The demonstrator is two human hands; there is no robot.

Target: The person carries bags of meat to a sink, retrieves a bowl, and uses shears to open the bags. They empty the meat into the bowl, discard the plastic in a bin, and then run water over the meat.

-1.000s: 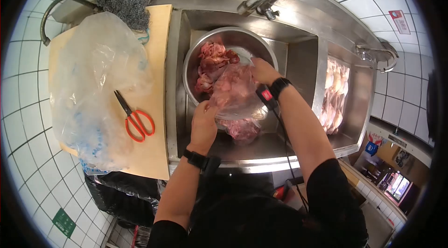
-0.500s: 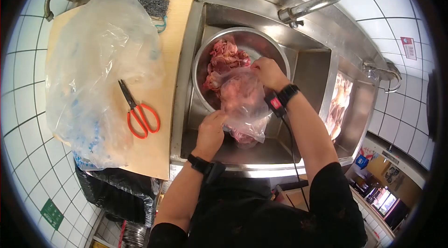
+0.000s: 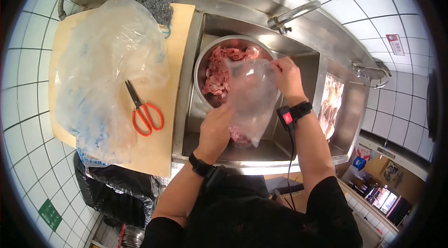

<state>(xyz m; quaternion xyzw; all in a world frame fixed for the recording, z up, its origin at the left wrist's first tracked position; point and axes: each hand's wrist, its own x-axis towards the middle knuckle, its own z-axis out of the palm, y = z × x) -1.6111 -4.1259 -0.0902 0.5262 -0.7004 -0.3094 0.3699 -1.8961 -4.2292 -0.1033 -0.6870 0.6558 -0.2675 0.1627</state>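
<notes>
- Bag (image 3: 254,101), clear and thin, hangs between two hands, partly over the metal bowl (image 3: 238,41) and partly past its rim above the sink (image 3: 309,68)
- Left hand (image 3: 214,131) sits just below the bowl, its back facing up, fingers bent and pinching the bag's left edge; the fingertips are hard to make out
- Left forearm (image 3: 179,187) slants up and rightward from the lower left, with a black strap (image 3: 201,165) round the wrist
- Right hand (image 3: 289,80) is higher, beside the bowl's right rim, fingers pointing up and inward, pinching the bag's upper right edge
- Right forearm (image 3: 313,147) leans leftward as it rises; its wrist strap (image 3: 304,108) carries a small red-marked box (image 3: 286,116)
- Raw meat (image 3: 215,75) fills the bowl's left and upper parts
- More meat (image 3: 240,135) shows below the bag, between the forearms
- Scissors (image 3: 136,102) with orange handles lie on the board (image 3: 175,84) at left, near a big crumpled plastic sheet (image 3: 112,47)
</notes>
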